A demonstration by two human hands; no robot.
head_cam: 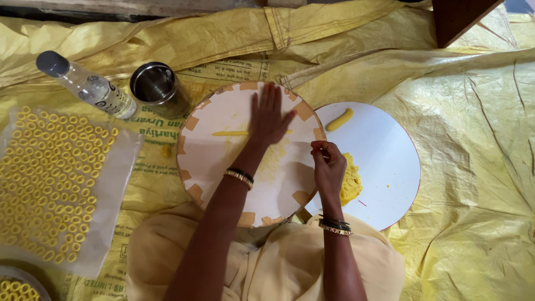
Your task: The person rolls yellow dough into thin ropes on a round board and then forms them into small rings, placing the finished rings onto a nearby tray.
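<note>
— Yellow dough strip (231,133) is lying under the flat, open left hand (268,119) on the round board (212,156); the right hand (329,167) is pinching a small bit.

— Risk?

— Pressing too hard could be snapping that thin strip. Left of the hands, a clear bottle (89,86) with a pale label and a steel cup (156,86) are sitting on the printed yellow sack (473,167).

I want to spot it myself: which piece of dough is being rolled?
Find the round white board with tan tape patches on its rim. The left hand lies flat on it, over a thin yellow dough strand. Unlike the stubby roll on the neighbouring board, it is long and pencil-thin.
</note>
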